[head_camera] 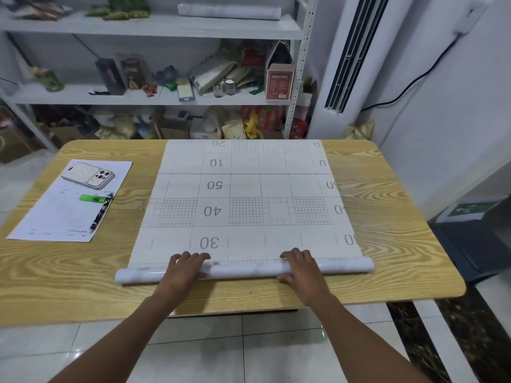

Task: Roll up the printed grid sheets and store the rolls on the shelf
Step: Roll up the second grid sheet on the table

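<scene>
1. On the wood-grain worktop (387,217) in front of you, the grid sheet (249,189) lies flat. Its numbers 30, 40, 50, 10 and 20 read upside down from your side, and its far edge reaches the far edge of the worktop.
2. The near end of the sheet is wound into a roll (243,269). It lies crosswise near your edge of the worktop and sticks out past the sheet on both sides.
3. Your left hand (185,268) sits on the roll left of its middle. Its grip holds the roll, with the fingers curved over the top and their tips on the flat sheet just beside the 30.
4. Your right hand (301,268) sits right of the middle. Its grip holds the roll too, fingers over the far side and thumb against the near side.
5. Behind the worktop stands a white shelf (138,26). A finished roll (229,11) lies along its top board, and the lower boards are crowded with jars, boxes and bags.
6. At your left, well apart from the sheet, a printed paper (55,217) carries a phone (88,175), a green highlighter (92,199) and a pen (101,214).
7. Right of the shelf stands a white air conditioner (351,51).
</scene>
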A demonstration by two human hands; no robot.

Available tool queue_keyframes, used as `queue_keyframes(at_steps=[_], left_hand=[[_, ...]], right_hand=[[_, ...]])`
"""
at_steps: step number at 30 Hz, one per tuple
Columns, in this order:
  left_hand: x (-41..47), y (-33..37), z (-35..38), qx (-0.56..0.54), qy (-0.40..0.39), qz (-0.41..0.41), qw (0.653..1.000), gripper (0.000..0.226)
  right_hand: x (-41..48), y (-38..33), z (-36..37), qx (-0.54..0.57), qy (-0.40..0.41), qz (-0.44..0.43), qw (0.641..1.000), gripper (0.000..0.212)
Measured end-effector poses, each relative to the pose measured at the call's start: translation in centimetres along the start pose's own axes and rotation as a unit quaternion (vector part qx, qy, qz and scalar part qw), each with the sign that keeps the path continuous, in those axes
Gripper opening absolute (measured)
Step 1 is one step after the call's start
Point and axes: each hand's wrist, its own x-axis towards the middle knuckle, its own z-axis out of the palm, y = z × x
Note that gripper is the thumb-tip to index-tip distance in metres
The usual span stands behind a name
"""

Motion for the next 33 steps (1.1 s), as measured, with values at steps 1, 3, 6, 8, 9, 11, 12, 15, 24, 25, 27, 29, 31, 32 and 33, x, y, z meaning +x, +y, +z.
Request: queue_keyframes(at_steps=[1, 3, 6, 8, 9, 11, 12, 15, 24, 25, 27, 29, 31, 32, 33], left_hand=[[-0.1, 0.1, -0.1, -0.006, -0.004, -0.006, 1.0, 0.062], [-0.1, 0.4, -0.3, -0.018, 0.001, -0.017, 1.0, 0.046], [-0.1, 0.1, -0.1, -0.012, 0.024, 0.004, 1.0, 0.041], [-0.2, -0.3, 0.1, -0.011, 0.053, 0.027, 0.998, 0.04], [-0.3, -0.4, 0.1, -0.014, 0.066, 0.031, 0.997, 0.038], [-0.3, -0.3, 0.0, -0.011, 0.08, 0.029, 0.996, 0.038], [-0.3, -0.2, -0.1, -0.008, 0.08, 0.032, 0.996, 0.04], [-0.3, -0.2, -0.2, 0.004, 0.058, 0.046, 0.997, 0.043], [0.6, -0.1, -0.5, -0.032, -0.011, -0.015, 0.999, 0.045], [0.7, -0.1, -0.5, -0.034, -0.022, -0.03, 0.999, 0.043], [0.9, -0.2, -0.4, -0.034, -0.039, -0.039, 0.998, 0.036], [0.9, -0.3, -0.6, -0.021, -0.044, -0.035, 0.998, 0.029], [0.8, -0.5, -0.5, -0.017, -0.04, -0.032, 0.999, 0.029], [0.8, -0.5, -0.4, -0.01, -0.04, -0.028, 0.999, 0.03], [0.8, -0.4, -0.4, -0.002, -0.041, -0.024, 0.999, 0.029]], right_hand=[[0.0, 0.0, -0.1, 0.009, 0.004, 0.003, 1.0, 0.05], [-0.1, -0.1, -0.1, 0.028, 0.011, 0.011, 0.999, 0.045], [-0.1, 0.0, 0.0, 0.051, 0.01, 0.014, 0.999, 0.037], [-0.1, 0.0, 0.2, 0.059, 0.01, 0.015, 0.998, 0.033], [-0.1, 0.0, 0.3, 0.063, 0.012, 0.016, 0.998, 0.032], [-0.1, -0.1, 0.4, 0.066, 0.015, 0.017, 0.998, 0.03], [-0.1, -0.1, 0.5, 0.064, 0.017, 0.017, 0.998, 0.03], [0.0, 0.0, 0.6, 0.064, 0.019, 0.021, 0.998, 0.028], [0.3, -0.1, 0.3, 0.017, 0.006, 0.001, 1.0, 0.032], [0.3, -0.2, 0.3, 0.005, 0.005, -0.003, 1.0, 0.033], [0.2, -0.2, 0.3, -0.017, 0.006, -0.006, 1.0, 0.034], [0.1, -0.2, 0.5, -0.034, 0.009, -0.007, 0.999, 0.035], [-0.1, -0.2, 0.7, -0.039, 0.017, -0.006, 0.999, 0.038], [-0.1, -0.2, 0.7, -0.038, 0.018, -0.004, 0.999, 0.04], [-0.1, -0.3, 0.7, -0.039, 0.017, -0.003, 0.999, 0.042]])
